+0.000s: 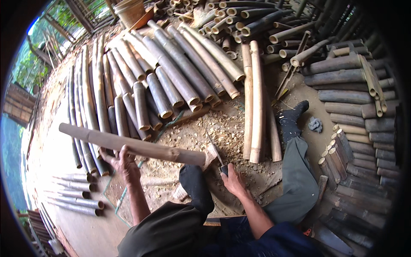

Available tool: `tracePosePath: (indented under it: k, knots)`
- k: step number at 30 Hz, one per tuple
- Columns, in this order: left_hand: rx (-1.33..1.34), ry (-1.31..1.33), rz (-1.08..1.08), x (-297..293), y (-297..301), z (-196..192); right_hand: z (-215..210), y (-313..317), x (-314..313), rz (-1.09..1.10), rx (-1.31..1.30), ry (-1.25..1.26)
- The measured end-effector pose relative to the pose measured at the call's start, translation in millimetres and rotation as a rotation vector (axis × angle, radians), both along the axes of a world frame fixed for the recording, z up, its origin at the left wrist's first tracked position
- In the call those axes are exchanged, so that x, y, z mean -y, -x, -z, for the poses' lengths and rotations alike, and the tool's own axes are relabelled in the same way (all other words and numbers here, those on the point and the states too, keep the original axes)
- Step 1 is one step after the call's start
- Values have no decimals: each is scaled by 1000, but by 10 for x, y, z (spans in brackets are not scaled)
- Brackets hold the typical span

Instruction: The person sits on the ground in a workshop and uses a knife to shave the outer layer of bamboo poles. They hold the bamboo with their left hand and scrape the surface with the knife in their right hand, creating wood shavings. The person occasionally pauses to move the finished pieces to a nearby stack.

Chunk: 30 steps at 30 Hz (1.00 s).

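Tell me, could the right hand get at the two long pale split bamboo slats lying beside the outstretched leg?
Probably yes: the right hand lies close to the near ends of the two long pale split bamboo slats, with only wood chips between, though its grip already holds a knife.

One bamboo pole is held up, and one knife is gripped. Two pale split bamboo lengths lie side by side. One woven basket, one grey rag. Two hands, left and right. The stacked bamboo pieces are too many to count.
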<state>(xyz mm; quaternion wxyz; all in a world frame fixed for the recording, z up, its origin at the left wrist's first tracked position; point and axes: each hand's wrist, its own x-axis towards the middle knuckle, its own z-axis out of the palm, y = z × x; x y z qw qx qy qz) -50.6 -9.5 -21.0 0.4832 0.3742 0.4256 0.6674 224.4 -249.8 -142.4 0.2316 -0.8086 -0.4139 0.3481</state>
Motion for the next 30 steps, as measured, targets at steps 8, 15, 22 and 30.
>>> tracePosePath:
  k: [8, 15, 22, 30]
  knots:
    - [-39, -228, 44, -355, 1094, -646, 50, 78, -18, 27, -39, 18]
    - [-86, -270, 163, -133, 683, -1151, 199, 148, -8, 64, 33, -57]
    - [319, -115, 402, -272, 61, -795, 409, 76, 38, 56, 18, -136]
    - [136, -26, 144, 182, -292, -409, 129, 91, 76, 83, -50, -80]
